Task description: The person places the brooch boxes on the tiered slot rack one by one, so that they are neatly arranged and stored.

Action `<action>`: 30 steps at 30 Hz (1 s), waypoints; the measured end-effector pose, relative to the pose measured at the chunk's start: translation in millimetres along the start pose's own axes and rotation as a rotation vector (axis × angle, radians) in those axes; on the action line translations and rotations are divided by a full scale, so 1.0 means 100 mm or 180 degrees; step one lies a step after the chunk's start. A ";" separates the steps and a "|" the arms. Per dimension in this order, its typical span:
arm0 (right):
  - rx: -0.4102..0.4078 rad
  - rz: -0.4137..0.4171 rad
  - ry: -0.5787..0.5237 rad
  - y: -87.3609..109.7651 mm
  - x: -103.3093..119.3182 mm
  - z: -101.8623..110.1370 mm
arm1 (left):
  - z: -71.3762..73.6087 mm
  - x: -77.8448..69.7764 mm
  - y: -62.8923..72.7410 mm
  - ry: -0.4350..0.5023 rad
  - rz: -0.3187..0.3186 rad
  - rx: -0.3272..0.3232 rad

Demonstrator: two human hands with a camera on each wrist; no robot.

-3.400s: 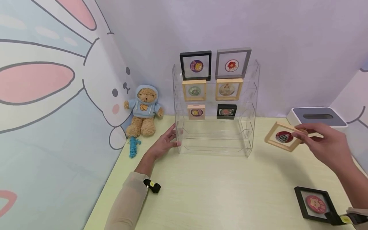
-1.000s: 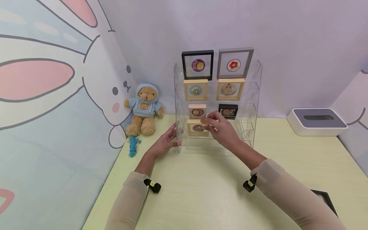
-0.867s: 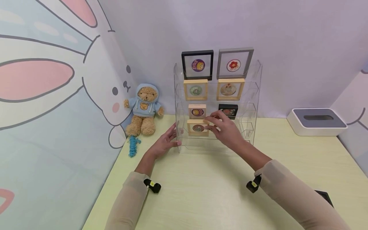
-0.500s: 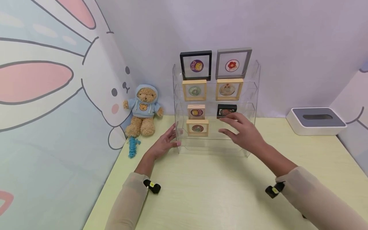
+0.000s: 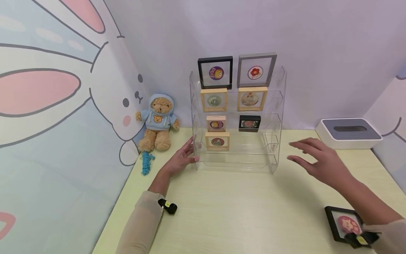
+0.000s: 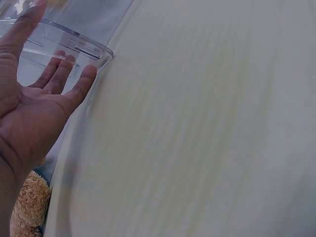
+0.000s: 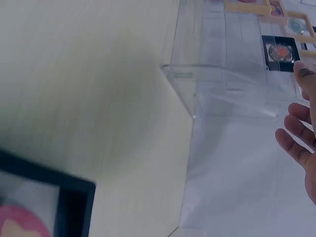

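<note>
A clear acrylic tiered rack (image 5: 238, 160) stands against the wall, with small display frames on its upper four tiers. My left hand (image 5: 180, 158) rests at the rack's left side, thumb tip at the front edge; in the left wrist view its fingers (image 6: 81, 86) are extended and spread beside the clear panel. On the fourth tier, at left, stands a light wood frame (image 5: 217, 141) with a round badge. My right hand (image 5: 323, 162) hovers right of the rack, thumb and fingers apart, holding nothing. A black frame (image 5: 331, 224) with a pink badge lies on the table under the right forearm.
A teddy bear (image 5: 158, 118) in a blue hoodie sits left of the rack, a small blue toy (image 5: 146, 163) before it. A white tissue box (image 5: 352, 143) with a grey top stands at the back right. A black frame (image 5: 249, 124) sits on the third tier.
My right hand brought the light wood frame from the right to the fourth tier, let it go and drew back right. The left hand stayed at the rack's side.
</note>
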State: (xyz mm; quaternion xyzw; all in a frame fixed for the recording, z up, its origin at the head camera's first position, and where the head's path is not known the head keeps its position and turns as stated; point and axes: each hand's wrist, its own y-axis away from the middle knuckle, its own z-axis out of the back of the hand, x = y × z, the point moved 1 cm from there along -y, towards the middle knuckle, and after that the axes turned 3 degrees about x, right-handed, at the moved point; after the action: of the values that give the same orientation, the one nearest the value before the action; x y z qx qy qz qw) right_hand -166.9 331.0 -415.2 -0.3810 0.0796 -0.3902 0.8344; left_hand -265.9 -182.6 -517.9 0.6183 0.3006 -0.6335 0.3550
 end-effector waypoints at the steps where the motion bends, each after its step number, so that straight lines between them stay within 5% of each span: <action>1: 0.0040 -0.0054 -0.0010 0.07 -0.03 0.06 | 0.00 0.00 0.00 0.0013 -0.0003 0.0005; 12: 0.0634 -0.1056 -0.0095 0.84 -0.29 0.55 | 0.00 0.02 0.01 0.0054 -0.0060 0.0023; 19: 0.0824 -0.1165 -0.0150 1.29 -0.44 0.65 | 0.00 0.02 0.02 0.0053 -0.0055 0.0016; 30: 0.1133 -0.1682 0.0022 1.89 -0.53 0.66 | -0.01 0.00 0.01 -0.0018 -0.0001 -0.0037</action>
State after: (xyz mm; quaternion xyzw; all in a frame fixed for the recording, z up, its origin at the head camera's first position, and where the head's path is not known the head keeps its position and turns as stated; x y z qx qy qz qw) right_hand -62.7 483.3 -510.1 -0.2353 -0.0889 -0.6026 0.7574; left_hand -264.4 -182.5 -517.6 0.6143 0.3034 -0.6336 0.3593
